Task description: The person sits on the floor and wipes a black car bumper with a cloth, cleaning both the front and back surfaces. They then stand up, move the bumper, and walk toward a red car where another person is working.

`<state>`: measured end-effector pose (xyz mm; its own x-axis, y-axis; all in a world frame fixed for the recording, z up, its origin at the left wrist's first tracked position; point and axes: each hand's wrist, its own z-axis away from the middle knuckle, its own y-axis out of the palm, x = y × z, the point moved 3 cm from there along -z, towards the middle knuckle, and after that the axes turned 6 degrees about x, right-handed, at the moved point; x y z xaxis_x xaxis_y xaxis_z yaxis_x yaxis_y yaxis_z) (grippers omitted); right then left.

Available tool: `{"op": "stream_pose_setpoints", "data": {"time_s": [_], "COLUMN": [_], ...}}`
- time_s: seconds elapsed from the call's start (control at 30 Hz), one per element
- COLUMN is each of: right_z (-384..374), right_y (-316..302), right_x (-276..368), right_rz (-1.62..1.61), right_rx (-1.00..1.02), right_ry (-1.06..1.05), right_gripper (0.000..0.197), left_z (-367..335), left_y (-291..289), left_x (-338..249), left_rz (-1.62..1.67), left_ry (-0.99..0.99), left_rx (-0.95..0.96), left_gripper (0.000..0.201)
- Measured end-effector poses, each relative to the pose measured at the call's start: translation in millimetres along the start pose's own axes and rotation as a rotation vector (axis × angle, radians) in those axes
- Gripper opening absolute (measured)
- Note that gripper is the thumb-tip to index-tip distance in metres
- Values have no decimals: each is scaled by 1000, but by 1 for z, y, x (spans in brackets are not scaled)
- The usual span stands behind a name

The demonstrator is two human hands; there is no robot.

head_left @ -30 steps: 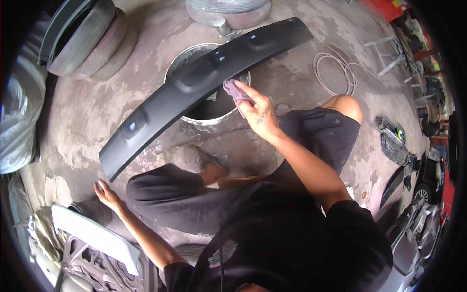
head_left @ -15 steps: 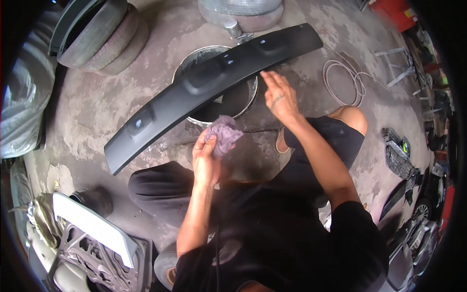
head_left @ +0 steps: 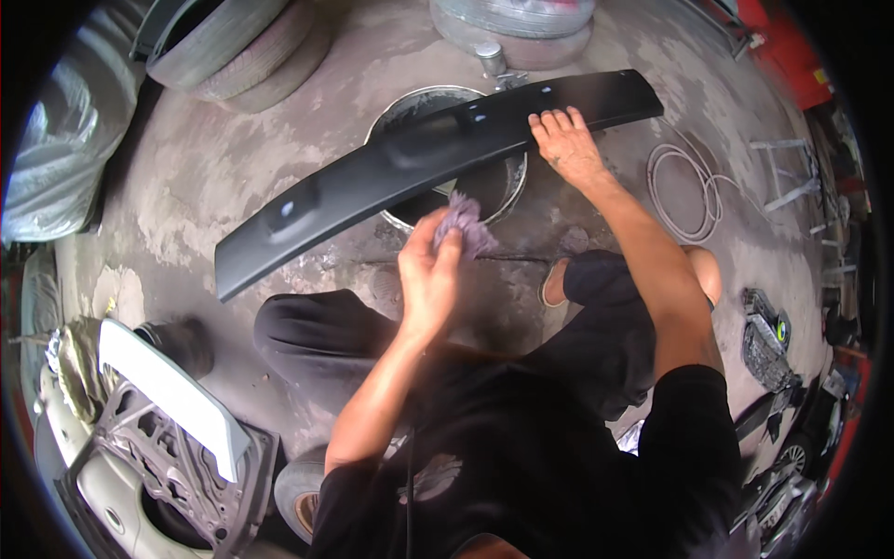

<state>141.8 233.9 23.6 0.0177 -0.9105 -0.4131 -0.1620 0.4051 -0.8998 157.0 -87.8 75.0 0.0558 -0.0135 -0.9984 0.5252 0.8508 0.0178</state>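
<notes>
The long, gently curved, matte-black panel (head_left: 372, 182) ran slantwise from lower left to upper right, over the open mouth of a round, pale-rimmed container (head_left: 414, 109) on the worn grey concrete floor (head_left: 177, 177). The left hand (head_left: 430, 279) was raised at the end of a forearm slanting up and rightward; the panel lay just beyond its fingers, which were clamped on a crumpled, mauve cloth (head_left: 466, 230) near the panel's close edge. The right hand (head_left: 570, 151), its forearm slanting up and leftward, was turned back uppermost. The panel's right half lay beneath its fingers, which rested side by side, slightly parted, over the near edge; whether the thumb closed underneath could not be told.
</notes>
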Motion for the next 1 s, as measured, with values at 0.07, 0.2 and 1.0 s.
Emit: {"op": "stream_pose_setpoints", "data": {"time_s": [0.07,0.2,1.0], "right_z": [-4,-14,-102], "right_y": [-17,-52,-85], "right_x": [-8,-19,-62], "right_rz": [-15,-49,-437], "right_rx": [-36,-7,338], "right_ry": [-41,-89,-58], "right_gripper": [42,37,22], "left_z": [-24,-95,-166], "left_y": [12,60,-352], "left_x": [-19,-29,-3], "left_rz": [-455,-943,-1382], "left_ry": [410,648,265], "left_rx": [-121,-120,-660], "left_gripper": [29,48,44]}}
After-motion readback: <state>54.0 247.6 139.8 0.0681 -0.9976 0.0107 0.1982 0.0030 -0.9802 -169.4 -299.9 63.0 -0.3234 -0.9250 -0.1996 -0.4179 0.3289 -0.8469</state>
